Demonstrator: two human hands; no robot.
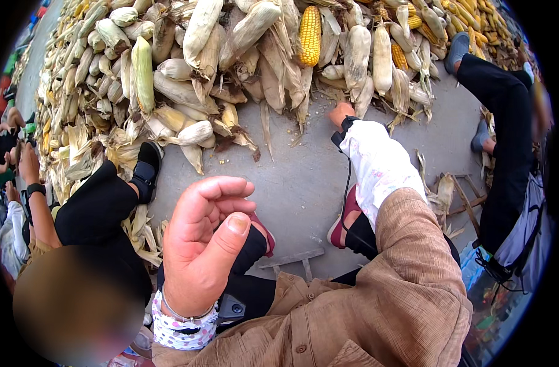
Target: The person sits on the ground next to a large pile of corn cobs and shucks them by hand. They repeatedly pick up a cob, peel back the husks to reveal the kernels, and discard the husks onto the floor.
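My left hand is raised over my lap, palm inward, with the fingers loosely curled and nothing in it. Out at the foot of a heap of corn, my right hand reaches down beside an ear of corn in its dry husk. Its fingertips are hidden, so whether it grips that ear does not show. Above the hand lie more husk-covered ears and a bare yellow corn cob. Loose kernels are scattered on the concrete near my right hand.
Concrete floor spreads between my feet and the heap. On the left sits a person whose black shoe rests near loose husks. Another person's leg extends on the right, near a wooden frame. Husked yellow cobs lie far right.
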